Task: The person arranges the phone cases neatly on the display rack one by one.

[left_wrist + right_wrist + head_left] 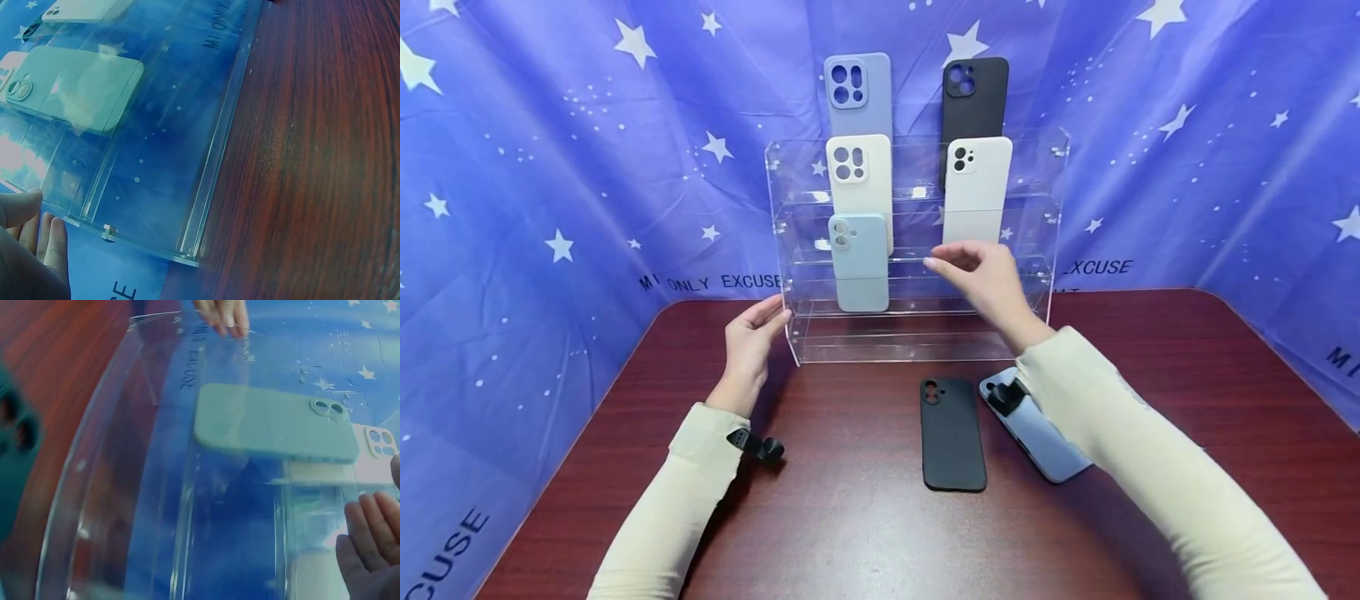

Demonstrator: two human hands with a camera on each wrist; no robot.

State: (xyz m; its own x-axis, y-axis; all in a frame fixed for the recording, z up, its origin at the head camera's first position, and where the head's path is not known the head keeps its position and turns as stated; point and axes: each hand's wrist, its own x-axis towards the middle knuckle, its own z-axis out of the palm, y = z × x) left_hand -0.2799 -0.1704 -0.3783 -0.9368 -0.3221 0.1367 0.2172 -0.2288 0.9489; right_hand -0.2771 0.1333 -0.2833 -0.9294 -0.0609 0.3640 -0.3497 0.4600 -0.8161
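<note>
A clear acrylic display stand [917, 348] stands on the table, holding phone cases on its tiers. My left hand [751, 346] grips its left side edge, thumb in front and fingers behind; the left wrist view shows the thumb [22, 207] right at the panel. In front of the stand's right half is my right hand [988, 279], just below a white phone case [976, 179]. Its fingers [369, 531] are spread from the thumb, with nothing between them. A light blue case [860, 262] leans on a lower tier at the left.
Behind it are a cream case [859, 171] and a lavender case [876, 92]; a black case [988, 96] tops the right column. Another black case [952, 442] lies on the table [850, 517], beside a blue case [1045, 442] partly under my right sleeve. A starry curtain [550, 167] hangs behind.
</note>
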